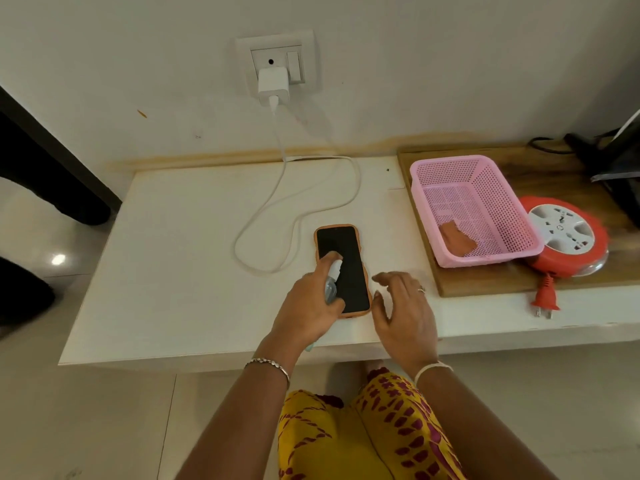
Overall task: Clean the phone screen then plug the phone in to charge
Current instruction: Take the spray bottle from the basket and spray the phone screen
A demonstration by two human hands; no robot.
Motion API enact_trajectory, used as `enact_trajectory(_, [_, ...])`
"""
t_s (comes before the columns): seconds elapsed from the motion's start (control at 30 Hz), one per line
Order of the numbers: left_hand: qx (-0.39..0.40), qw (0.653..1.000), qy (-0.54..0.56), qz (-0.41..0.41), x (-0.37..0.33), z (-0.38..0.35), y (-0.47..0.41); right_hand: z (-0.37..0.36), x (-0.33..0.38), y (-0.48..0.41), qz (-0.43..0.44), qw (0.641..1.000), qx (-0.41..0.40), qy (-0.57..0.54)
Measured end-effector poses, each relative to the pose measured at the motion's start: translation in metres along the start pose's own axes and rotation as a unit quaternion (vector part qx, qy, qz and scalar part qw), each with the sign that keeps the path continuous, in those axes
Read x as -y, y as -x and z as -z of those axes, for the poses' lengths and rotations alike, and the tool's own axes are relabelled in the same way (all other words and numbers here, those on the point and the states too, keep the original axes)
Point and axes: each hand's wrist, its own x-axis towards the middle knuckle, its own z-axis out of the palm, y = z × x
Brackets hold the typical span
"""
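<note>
- Yellow patterned cloth of your garment [346,434] fills the bottom of the view, with both forearms reaching forward over it.
- Your left hand [304,306] grips a small clear spray bottle [331,282]. The fingers are curled round its body and the forefinger sits on top of the white nozzle, just over the screen.
- Your right hand [405,313] holds nothing. Its fingers are spread and only lightly bent, just beside the phone's right edge; you cannot tell whether they touch the tabletop.
- Between your hands the phone [351,271], in an orange case, lies flat and screen-up on the white table [180,271], its screen dark.
- Left of and behind the phone, the white charging cable [282,147] loops across the table, apart from the phone.
- To the right, a wooden board [485,282] carries a pink basket [446,161] with a rust-coloured cloth [457,237] in its near corner, and a red extension reel [564,233] touching the basket's right side. The reel's red plug [545,299] hangs over the table's front edge.
- Farthest back, the cable runs up the wall to a white adapter [273,85] plugged into the wall socket [263,58].
</note>
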Motion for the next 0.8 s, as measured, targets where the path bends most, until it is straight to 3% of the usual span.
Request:
enact_trajectory(0.13, [-0.004,1.0,0.001,-0.006,0.001,-0.005,0.005,-0.013,-0.006,0.013,-0.046,0.997,0.046,-0.04])
enact_trajectory(0.5, [-0.012,1.0,0.01,-0.015,-0.006,-0.002,-0.003,-0.019,-0.007,0.02,-0.064,0.996,0.033,-0.044])
enact_trajectory(0.8, [-0.008,0.999,-0.044,-0.025,-0.01,0.012,-0.037,-0.018,-0.009,0.02,-0.072,0.994,0.036,-0.074])
